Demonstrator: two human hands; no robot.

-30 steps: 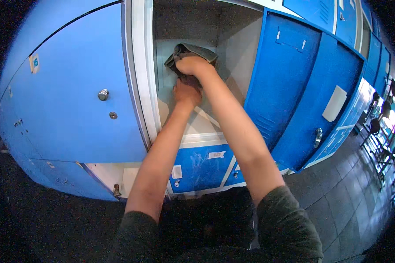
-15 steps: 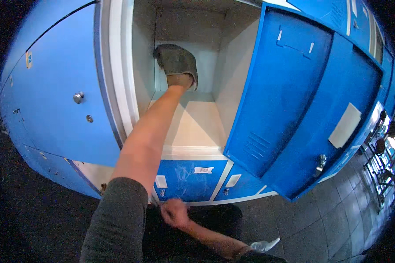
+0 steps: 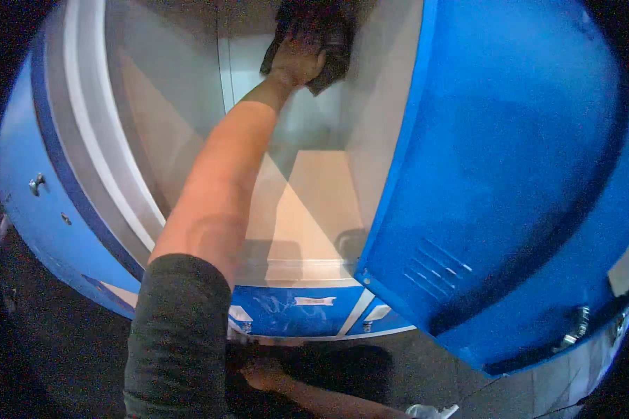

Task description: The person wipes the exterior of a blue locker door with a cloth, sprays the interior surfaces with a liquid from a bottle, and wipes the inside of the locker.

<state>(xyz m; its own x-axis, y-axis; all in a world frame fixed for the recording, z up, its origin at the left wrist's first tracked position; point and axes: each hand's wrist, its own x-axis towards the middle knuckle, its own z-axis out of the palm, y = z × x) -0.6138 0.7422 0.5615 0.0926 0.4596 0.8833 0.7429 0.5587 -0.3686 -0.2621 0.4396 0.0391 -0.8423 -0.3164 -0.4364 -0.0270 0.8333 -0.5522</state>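
My left hand (image 3: 299,61) reaches deep into an open locker compartment (image 3: 321,202) and presses a dark cloth (image 3: 335,52) against the back wall, high up. Its thumb points right, and the fingertips fade into shadow over the cloth. The compartment has pale grey walls and a light floor crossed by shadows. Below the locker's front edge, my right hand (image 3: 262,375) hangs low in dim light; its fingers are too dark and blurred to make out.
A blue locker door (image 3: 496,160) with vent slots swings out on the right. Another closed blue door (image 3: 28,209) with a knob lies left. Small blue doors (image 3: 279,307) run underneath. A crumpled clear plastic piece (image 3: 430,410) is at the bottom.
My view has come closer to the compartment. My left hand has moved the cloth higher on the back wall, and the back of that hand now shows. My right hand has sunk slightly lower.
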